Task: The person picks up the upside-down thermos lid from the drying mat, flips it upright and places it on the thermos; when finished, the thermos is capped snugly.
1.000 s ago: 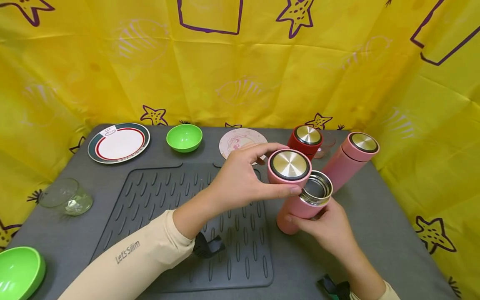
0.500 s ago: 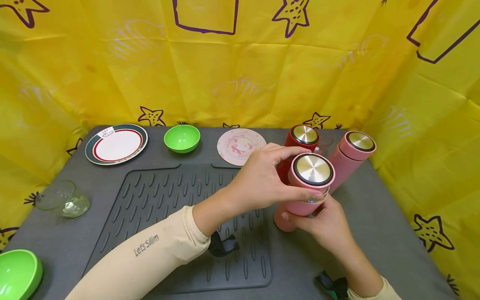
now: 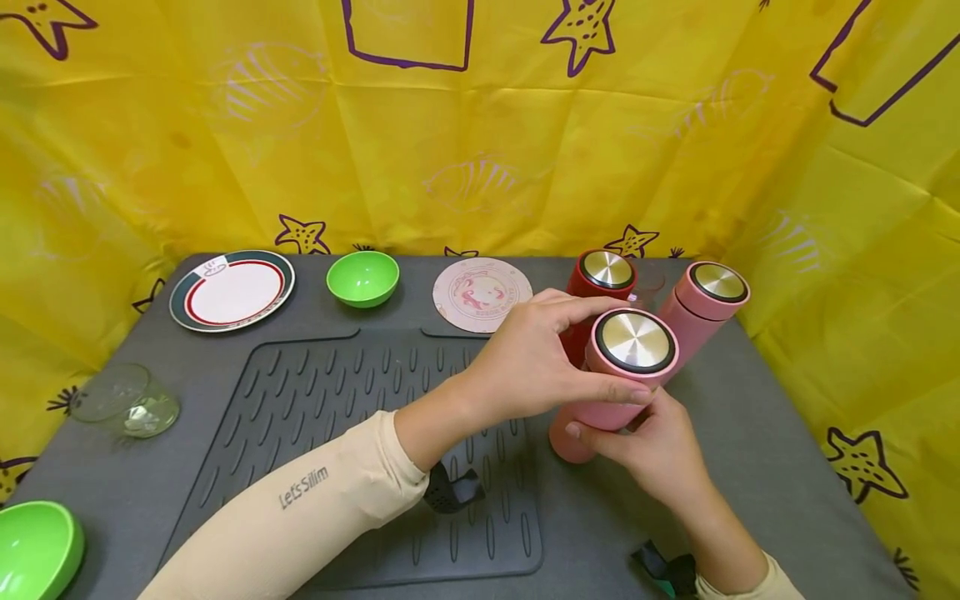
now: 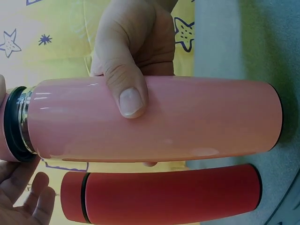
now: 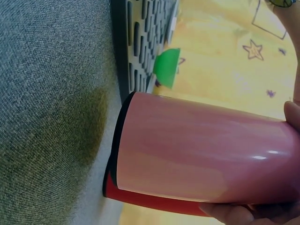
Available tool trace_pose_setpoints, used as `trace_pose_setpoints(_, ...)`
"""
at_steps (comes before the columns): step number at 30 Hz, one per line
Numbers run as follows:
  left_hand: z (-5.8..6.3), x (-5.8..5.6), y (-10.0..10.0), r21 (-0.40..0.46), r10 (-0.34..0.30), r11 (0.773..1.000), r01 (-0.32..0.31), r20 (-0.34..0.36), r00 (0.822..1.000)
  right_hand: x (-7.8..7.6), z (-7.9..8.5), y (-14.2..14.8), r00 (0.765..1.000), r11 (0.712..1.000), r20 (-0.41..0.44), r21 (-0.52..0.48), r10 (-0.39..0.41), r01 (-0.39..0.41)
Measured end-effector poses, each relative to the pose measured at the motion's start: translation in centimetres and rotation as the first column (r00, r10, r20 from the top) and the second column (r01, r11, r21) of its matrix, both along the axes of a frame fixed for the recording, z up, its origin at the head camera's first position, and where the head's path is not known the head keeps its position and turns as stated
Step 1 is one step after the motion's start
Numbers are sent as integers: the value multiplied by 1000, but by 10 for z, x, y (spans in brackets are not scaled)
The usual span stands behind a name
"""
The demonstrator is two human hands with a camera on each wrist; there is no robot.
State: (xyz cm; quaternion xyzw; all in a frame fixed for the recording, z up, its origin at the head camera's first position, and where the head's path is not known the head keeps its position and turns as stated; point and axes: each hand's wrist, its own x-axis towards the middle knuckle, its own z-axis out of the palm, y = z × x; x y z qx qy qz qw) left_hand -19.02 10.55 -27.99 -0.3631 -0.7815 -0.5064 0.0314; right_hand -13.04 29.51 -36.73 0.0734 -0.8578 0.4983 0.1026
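My left hand [image 3: 525,362] holds the pink lid [image 3: 636,342], with its shiny metal disc top, over the mouth of a pink vacuum flask [image 4: 211,119]. Between lid and body, the left wrist view shows a black ring and a strip of silver neck [image 4: 24,119]. My right hand [image 3: 656,458] grips the flask's body, its thumb [image 4: 131,101] lying along the side. The flask's base appears raised off the table in the right wrist view. Just behind it stands a capped red flask [image 4: 171,197]. A second capped pink flask [image 3: 705,304] stands to the right.
A grey ridged mat [image 3: 330,400] lies left of the flasks. Along the back are a rimmed plate [image 3: 236,292], a green bowl [image 3: 363,279] and a pink round disc [image 3: 480,292]. A clear glass [image 3: 127,400] and another green bowl [image 3: 37,546] are at left.
My left hand has brought the lid rightward from beside the flask's uncovered mouth onto its neck. The right hand has kept hold of the body almost in place.
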Motion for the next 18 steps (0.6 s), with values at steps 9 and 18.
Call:
trace_pose_setpoints(9,0,0,3,-9,-4,1000,4,-13,1000,1,1,0,1000,1000,-1,5,7,-7)
trace_pose_setpoints(18,-1,0,2,-9,-12,1000,12,-29,1000,1,-3,0,1000,1000,-2,-2,6,-6)
